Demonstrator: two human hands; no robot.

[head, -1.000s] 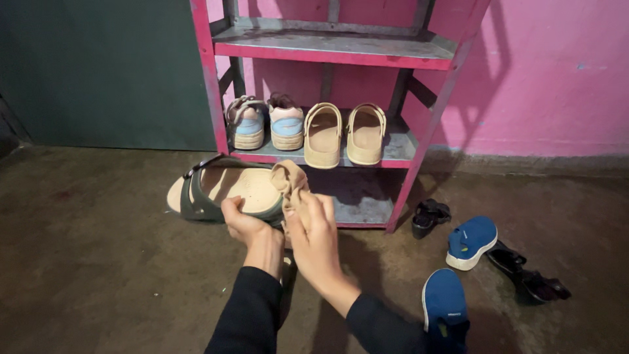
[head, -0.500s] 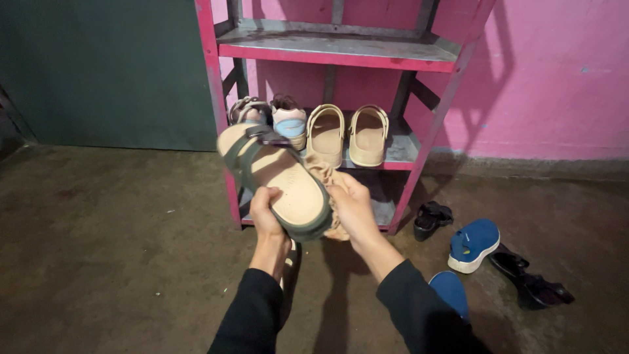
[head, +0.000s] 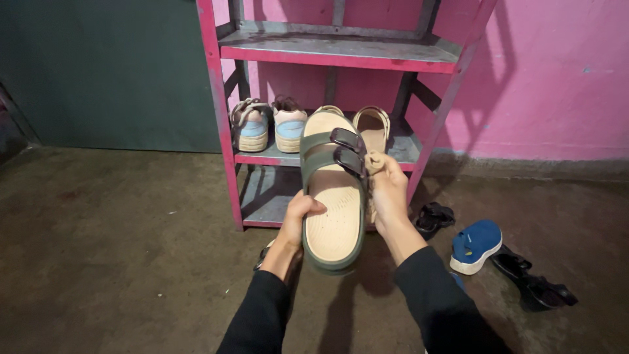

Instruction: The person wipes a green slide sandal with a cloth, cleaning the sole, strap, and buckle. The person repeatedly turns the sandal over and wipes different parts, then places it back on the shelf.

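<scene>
Sandal [head: 333, 196], green-strapped, held up before pink rack [head: 223, 131]; left hand [head: 298, 219] clasped on heel edge, right hand [head: 388, 187] gripping strap side plus a tan sandal [head: 372, 172]. Blue shoe [head: 475, 244] on floor [head: 118, 262], right.

A home's shoe corner was the setting, where a pink metal rack [head: 341, 56] holding 2 pairs of footwear stood against a pink wall [head: 557, 78] on a bare concrete floor [head: 118, 249].

Dim, even light. The pink rack [head: 341, 59] throws hard diagonal shadows rightward onto the wall behind it. Floor left of the rack falls dark. Focus sharp; no glare.
</scene>
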